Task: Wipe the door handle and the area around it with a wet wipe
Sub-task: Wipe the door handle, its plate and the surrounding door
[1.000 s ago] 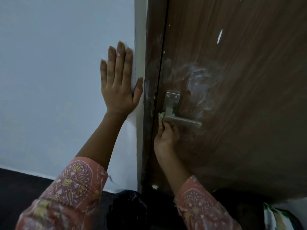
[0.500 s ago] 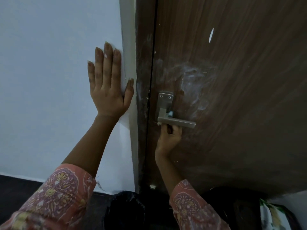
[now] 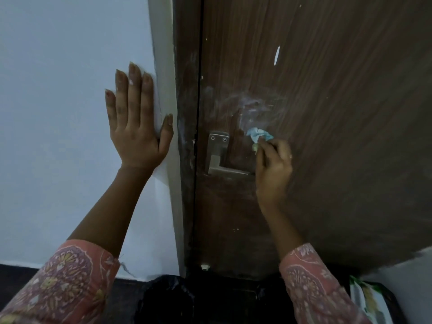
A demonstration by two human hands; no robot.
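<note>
A silver lever door handle [image 3: 218,157] on a square plate sits on the brown wooden door [image 3: 327,136]. My right hand [image 3: 273,167] pinches a crumpled pale blue wet wipe [image 3: 258,135] and presses it against the door just right of the handle plate, under a patch of whitish smears [image 3: 252,106]. The hand covers the lever's right end. My left hand [image 3: 135,127] lies flat with fingers spread on the white wall [image 3: 58,113] beside the door frame, the thumb on the frame's edge.
A black bin bag [image 3: 163,298] sits on the dark floor below the door. A green and white packet [image 3: 371,302] lies at the bottom right. The dark door frame [image 3: 187,136] runs between wall and door.
My right hand has moved from under the lever up and to the right, carrying the wipe onto the door surface beside the handle plate. My left hand stays on the wall.
</note>
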